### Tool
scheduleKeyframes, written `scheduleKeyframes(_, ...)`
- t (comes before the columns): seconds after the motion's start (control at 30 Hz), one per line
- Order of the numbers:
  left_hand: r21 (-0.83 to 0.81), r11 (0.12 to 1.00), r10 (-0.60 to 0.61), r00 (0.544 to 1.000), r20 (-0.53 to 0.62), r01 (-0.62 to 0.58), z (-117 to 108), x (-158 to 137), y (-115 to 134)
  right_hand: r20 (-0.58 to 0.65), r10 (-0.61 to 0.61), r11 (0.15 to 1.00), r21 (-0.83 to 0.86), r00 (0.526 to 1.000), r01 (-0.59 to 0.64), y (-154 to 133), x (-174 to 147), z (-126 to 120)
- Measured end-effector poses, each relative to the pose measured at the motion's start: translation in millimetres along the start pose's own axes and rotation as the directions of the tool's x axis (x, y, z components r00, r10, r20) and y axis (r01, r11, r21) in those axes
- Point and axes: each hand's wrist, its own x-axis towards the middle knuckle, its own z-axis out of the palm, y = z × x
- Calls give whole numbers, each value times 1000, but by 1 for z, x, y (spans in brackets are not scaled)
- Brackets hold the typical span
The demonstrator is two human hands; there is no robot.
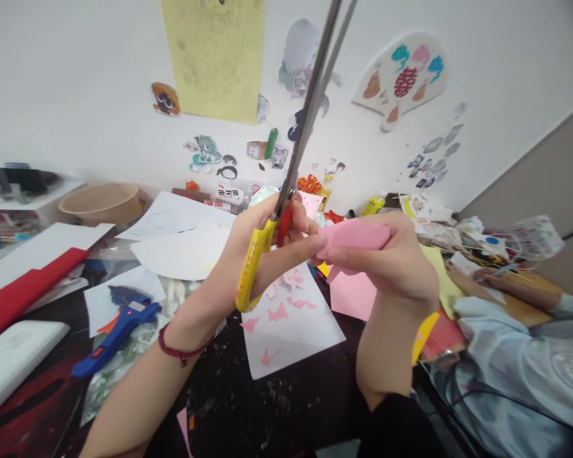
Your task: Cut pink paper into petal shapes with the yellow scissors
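My left hand (262, 238) carries a pair of scissors (286, 197) with yellow and red handles, the long blades pointing up past the wall. Its thumb also touches the left end of some pink paper (360, 235), cut to a rounded shape. My right hand (396, 261) pinches that pink paper between thumb and fingers; it looks like more than one layer. Below the hands a white sheet (305, 337) lies on the dark table, with several pink paper scraps (277, 312) on it. A larger pink sheet (353, 296) shows behind my right wrist.
On the left are a blue glue gun (124, 331), a white box-like object (19, 362), a red strip (33, 286) and a round tan container (102, 200). White papers (181, 248) lie farther back. At right is another person's sleeve (506, 343). Stickers cover the wall behind.
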Motion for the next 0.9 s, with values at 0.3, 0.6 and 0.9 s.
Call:
scheduleKeyframes(0.3,-107,994,-21,998,65,28,-1,2,2,44,-37,998,57,998,34,-1,2,3)
scheduleKeyframes(0.6,8,1000,1,1000,28,-2,-6,2,2,-40,-38,999,18,998,39,-2,-4,4)
scheduleKeyframes(0.9,307,943,146,989,-37,-128,-9,0,8,-177,-196,981,-44,965,191,2,-5,10)
